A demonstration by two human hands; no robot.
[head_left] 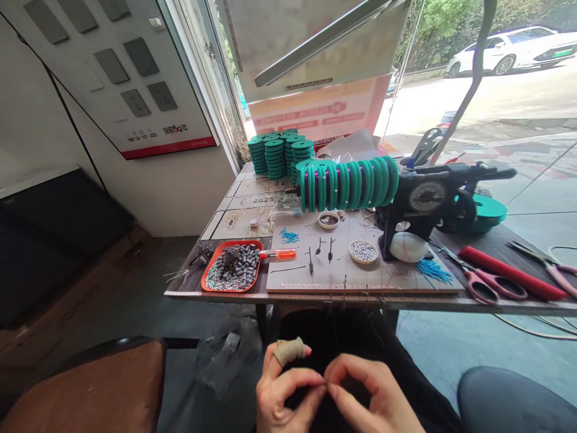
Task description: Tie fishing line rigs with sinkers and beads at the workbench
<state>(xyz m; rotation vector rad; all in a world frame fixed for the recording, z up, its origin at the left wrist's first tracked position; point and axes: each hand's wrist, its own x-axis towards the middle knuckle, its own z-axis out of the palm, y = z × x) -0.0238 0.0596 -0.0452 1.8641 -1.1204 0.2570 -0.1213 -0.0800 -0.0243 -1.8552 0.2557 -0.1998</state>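
Held left hand and right hand close in, over the lap before the worktop, with thumb and index fingers of each closed to a pinch, almost touching tip to tip, on a tiny piece too fine to identify. Looked to be at a two-handed joining or twisting step, and probably needed next a steady left grip and a small turn from the right.

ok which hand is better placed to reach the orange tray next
Probably the left hand: the orange tray lies ahead and to its left, while the right hand is farther across. Both hands are pinched close together, so neither looks freer.
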